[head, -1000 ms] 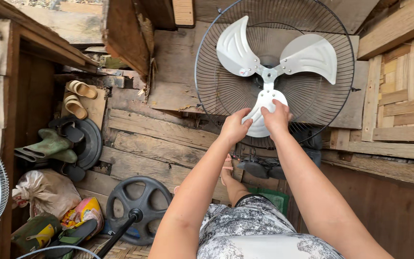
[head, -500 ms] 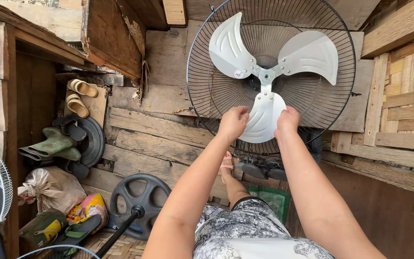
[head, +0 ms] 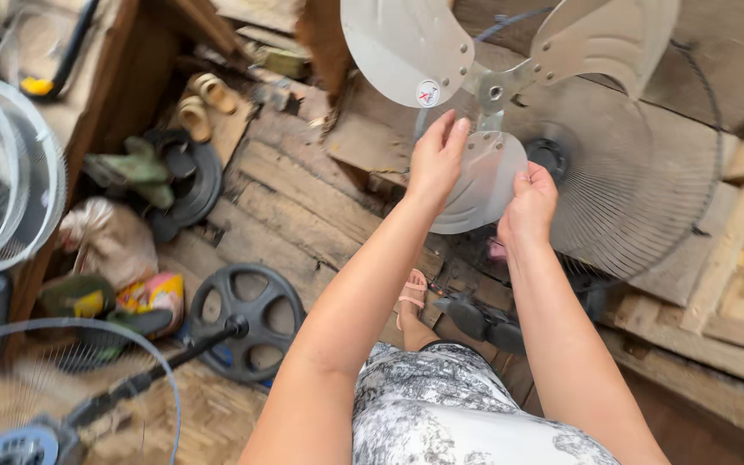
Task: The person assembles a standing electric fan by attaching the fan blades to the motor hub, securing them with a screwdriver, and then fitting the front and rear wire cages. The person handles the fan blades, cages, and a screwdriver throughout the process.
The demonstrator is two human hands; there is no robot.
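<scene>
Translucent grey plastic fills the upper centre of the head view: a three-bladed fan blade (head: 484, 95) held up in front of a round wire grille (head: 647, 172) that leans against rough wooden planks (head: 303, 198).

The left hand (head: 437, 159) sits at upper centre, fingers spread flat against the left edge of the lowest blade, palm pressing rather than pinching, as if to steady it from that side. The right hand (head: 527, 205), just right of centre, has its grip pressed together on the lower right rim of that same blade, thumb in front and fingers behind. Held from both sides this way, the blade stays square to the grille and its hub (head: 491, 90) stays free. Whether the hub is seated on a motor shaft cannot be told, since the blade covers what lies behind it.

At lower left a dark round fan base (head: 247, 319) lies on the plank floor with a pole running from it toward the bottom left corner. A second, white-rimmed grille (head: 10, 172) stands at the left edge. Green boots (head: 131, 168) rest at upper left, and a crumpled bag (head: 105, 241) sits below them. A sandalled foot (head: 413, 297) shows between the forearms at centre.
</scene>
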